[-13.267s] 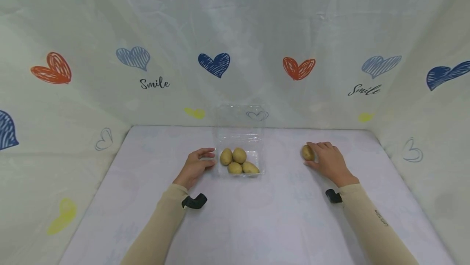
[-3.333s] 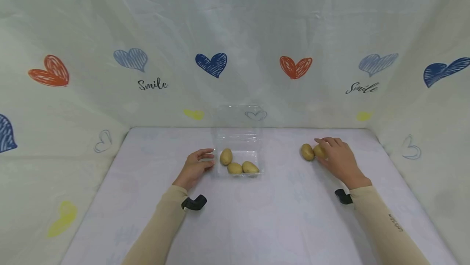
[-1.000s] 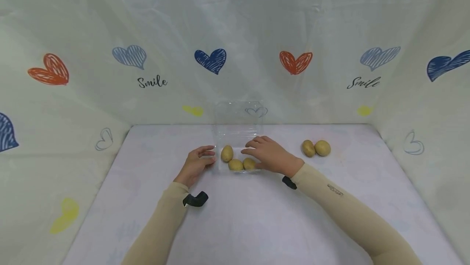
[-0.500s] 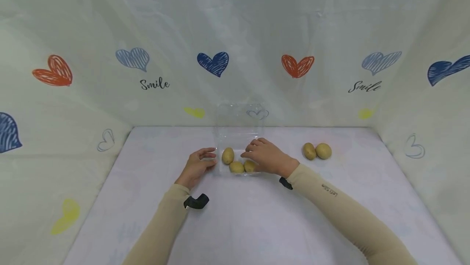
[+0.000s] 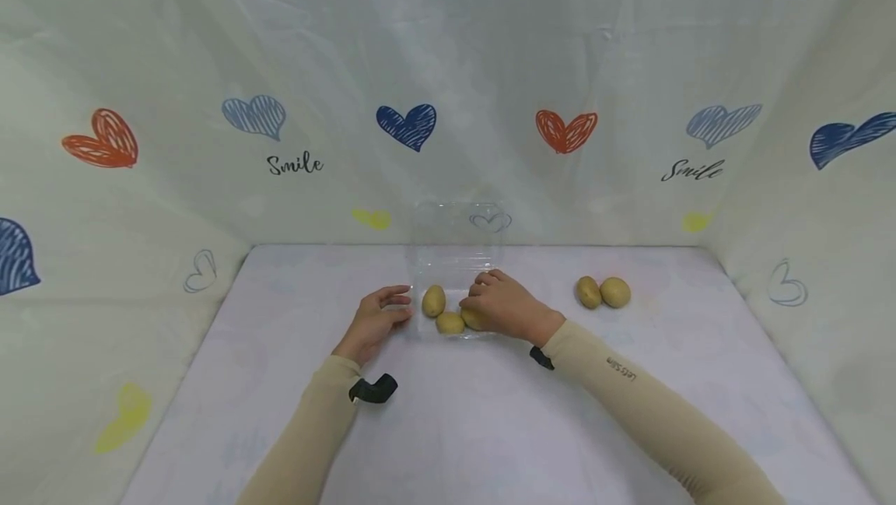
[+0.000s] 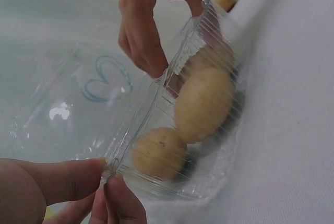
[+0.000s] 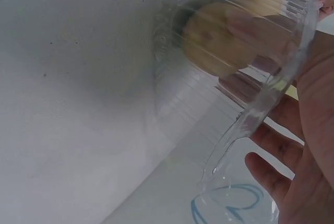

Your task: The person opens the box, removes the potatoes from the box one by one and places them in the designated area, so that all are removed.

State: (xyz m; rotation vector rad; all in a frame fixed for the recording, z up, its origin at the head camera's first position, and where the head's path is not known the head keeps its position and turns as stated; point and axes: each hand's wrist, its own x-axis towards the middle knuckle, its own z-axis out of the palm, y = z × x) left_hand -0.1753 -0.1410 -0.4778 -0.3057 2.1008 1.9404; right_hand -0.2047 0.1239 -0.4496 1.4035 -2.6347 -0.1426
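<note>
Though faint, container [image 5: 453,265] roughly between hands [image 5: 373,323] [image 5: 511,309].

Potatoes [image 5: 434,301] in box [image 5: 451,288] (two outside, right)

Pale heart-printed walls [image 5: 483,38] — creased; white tabletop [image 5: 448,427]

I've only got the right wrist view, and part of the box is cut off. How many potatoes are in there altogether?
Observer: Three potatoes lie in the box, by the head view.
Operator: Any lying outside it?
Observer: Yes, two potatoes sit side by side on the table, to the right of the box.
Operator: And the left hand, is it doing anything?
Observer: The left wrist view shows it pinching the box's rim at a corner.
</note>
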